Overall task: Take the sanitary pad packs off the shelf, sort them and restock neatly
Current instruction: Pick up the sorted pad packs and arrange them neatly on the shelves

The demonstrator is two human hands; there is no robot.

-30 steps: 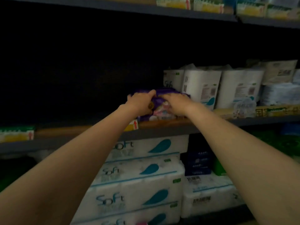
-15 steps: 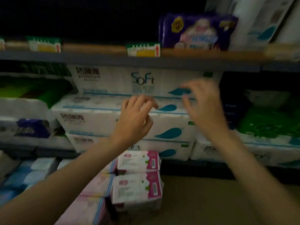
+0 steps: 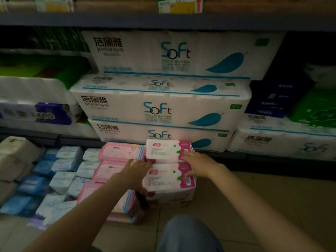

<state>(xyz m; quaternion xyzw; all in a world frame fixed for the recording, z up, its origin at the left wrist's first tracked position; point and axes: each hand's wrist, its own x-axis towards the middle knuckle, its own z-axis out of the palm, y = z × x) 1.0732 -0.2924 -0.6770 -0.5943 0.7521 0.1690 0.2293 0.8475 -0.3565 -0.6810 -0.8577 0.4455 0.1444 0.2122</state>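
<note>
flanking the near pink-white pad pack (image 3: 169, 180), left grip (image 3: 138, 172) and right grip (image 3: 201, 165) touch it, fingers loose.

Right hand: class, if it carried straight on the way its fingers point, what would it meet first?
Probably the white-and-magenta pad pack: the right hand points left with fingertips already at its end, though contact is unclear.
</note>
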